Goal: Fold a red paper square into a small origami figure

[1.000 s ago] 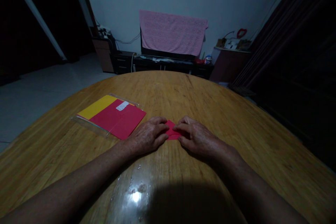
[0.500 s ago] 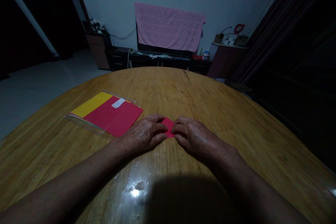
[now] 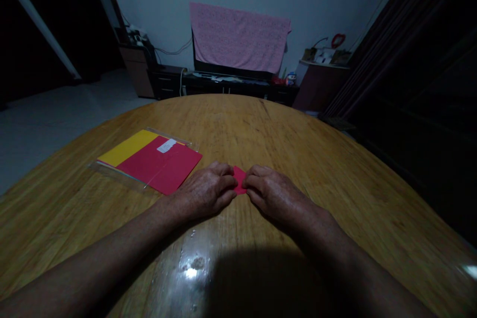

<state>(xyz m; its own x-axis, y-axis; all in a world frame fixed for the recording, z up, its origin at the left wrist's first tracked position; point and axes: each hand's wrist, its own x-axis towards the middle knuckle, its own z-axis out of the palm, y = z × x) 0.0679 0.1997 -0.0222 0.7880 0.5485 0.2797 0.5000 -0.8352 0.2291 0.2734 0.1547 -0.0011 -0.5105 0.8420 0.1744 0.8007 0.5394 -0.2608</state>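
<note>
A small folded piece of red paper (image 3: pixel 239 179) lies on the round wooden table (image 3: pixel 298 159), mostly hidden between my hands. My left hand (image 3: pixel 206 192) presses on its left side with curled fingers. My right hand (image 3: pixel 273 195) presses on its right side, fingers also curled onto the paper. The fingertips of both hands nearly meet over it.
A clear sleeve of coloured paper sheets (image 3: pixel 149 161), yellow and red with a white label, lies on the table to the left. Beyond the table stand a low cabinet (image 3: pixel 231 87) with a pink cloth (image 3: pixel 238 37) draped above it, and a side table (image 3: pixel 320 84).
My hands have drawn closer together over the red paper, so less of it shows. The view has shifted slightly.
</note>
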